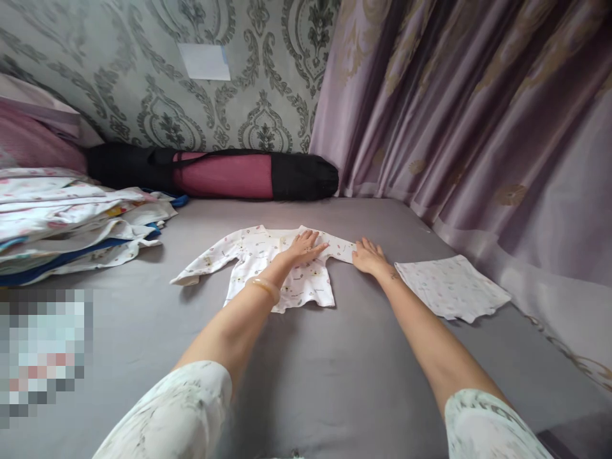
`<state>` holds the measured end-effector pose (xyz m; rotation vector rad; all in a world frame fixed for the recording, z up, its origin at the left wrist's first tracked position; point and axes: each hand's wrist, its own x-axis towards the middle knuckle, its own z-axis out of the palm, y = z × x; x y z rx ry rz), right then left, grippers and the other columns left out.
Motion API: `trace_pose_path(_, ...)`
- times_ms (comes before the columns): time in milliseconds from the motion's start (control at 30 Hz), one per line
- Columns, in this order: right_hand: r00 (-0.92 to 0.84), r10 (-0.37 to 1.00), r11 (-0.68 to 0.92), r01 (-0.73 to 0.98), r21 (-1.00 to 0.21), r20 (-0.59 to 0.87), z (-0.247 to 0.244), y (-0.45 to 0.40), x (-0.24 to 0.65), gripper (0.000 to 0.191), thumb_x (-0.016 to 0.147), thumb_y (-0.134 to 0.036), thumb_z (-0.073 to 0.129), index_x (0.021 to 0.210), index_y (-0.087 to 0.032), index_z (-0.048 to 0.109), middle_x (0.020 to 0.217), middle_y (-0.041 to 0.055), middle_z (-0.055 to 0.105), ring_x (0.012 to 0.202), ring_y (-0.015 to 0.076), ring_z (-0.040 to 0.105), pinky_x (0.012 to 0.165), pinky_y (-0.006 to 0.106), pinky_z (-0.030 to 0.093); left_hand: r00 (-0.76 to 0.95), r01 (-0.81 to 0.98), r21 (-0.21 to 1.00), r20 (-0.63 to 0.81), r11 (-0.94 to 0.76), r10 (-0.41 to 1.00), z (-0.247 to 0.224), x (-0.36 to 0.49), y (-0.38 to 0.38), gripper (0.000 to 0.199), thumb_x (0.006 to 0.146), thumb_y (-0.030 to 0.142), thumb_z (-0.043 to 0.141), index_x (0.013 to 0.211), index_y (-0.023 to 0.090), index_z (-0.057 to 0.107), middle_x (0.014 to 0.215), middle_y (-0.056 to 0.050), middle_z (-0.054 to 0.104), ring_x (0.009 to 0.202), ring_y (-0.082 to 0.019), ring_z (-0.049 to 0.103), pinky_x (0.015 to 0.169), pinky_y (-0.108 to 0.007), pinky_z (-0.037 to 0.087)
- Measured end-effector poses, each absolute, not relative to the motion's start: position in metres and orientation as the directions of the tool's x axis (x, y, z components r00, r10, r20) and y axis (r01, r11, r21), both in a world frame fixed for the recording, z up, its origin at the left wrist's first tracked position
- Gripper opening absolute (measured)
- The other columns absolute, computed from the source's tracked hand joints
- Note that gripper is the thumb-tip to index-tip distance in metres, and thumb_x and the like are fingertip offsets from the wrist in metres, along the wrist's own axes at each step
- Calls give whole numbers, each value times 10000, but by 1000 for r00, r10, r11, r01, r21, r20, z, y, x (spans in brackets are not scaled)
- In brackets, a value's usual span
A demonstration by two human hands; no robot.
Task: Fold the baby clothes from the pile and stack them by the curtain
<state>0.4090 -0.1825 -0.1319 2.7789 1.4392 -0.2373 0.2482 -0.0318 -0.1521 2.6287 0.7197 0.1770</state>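
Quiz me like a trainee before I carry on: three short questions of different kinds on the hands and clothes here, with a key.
1. Where is the left hand?
A) on the curtain
B) on the small printed shirt
C) on the wall

2. True or false: the right hand is at the end of one sleeve of the shirt.

3. Fill in the missing word: as the person sees it, the separate pale patterned cloth lies to the ____ of the shirt.

Key: 1. B; 2. true; 3. right
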Motion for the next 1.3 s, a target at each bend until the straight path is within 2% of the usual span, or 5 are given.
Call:
trace_pose_path(300, 274, 957, -290, 920, -265, -96, -137, -79, 306, 644, 987, -437, 206, 1516, -70, 237, 1602, 148, 166, 1476, 258, 123, 1184, 416, 103, 646, 589, 471, 215, -657, 733, -135, 120, -11, 407, 880, 344, 515, 1234, 149, 556, 1263, -146, 610, 1193, -273, 561, 1019, -374, 438)
trace_pose_path(733, 385, 920, -393, 899, -195, -78, -155, -58, 307, 715, 986, -479, 168, 1518, -2, 193, 1600, 172, 145, 1477, 284, 83, 1184, 464, 62, 187, 862, 476, 27, -177, 982, -117, 10, 1, 639, 752, 487, 644, 1306, 205, 499, 1110, -124, 641, 1173, -342, 537, 964, -468, 431)
trace_pose_path(900, 393, 915, -402, 900, -167, -89, -139, -52, 290, 648, 980, -376, 262, 1523, -29, 194, 1607, 174, 108, 1480, 286, 67, 1180, 477, 46, 137, 812, 582, -97, -56, 986, -120, -17, 10, 750, 665, 459, 726, 1317, 184, 477, 1137, -118, 641, 1016, -280, 636, 808, -333, 507)
trace_pose_path(1100, 47, 995, -68, 962, -263, -86, -135, -27, 223, 622, 984, -354, 217, 1536, -71, 183, 1614, 106, 130, 1485, 211, 66, 1189, 396, 35, 167, 762, 646, -251, 37, 953, -113, -27, 5, 859, 611, 440, 766, 1351, 144, 444, 1133, -118, 643, 874, -221, 669, 668, -242, 497)
trace_pose_path(1300, 107, 987, -137, 946, -293, -116, -144, 3, 200, 659, 995, -426, 155, 1526, -39, 205, 1609, 128, 141, 1482, 227, 82, 1187, 387, 44, 202, 797, 603, -254, -8, 946, -113, -31, 5, 726, 593, 401, 754, 1231, 132, 534, 1017, -75, 663, 847, -212, 654, 654, -238, 473)
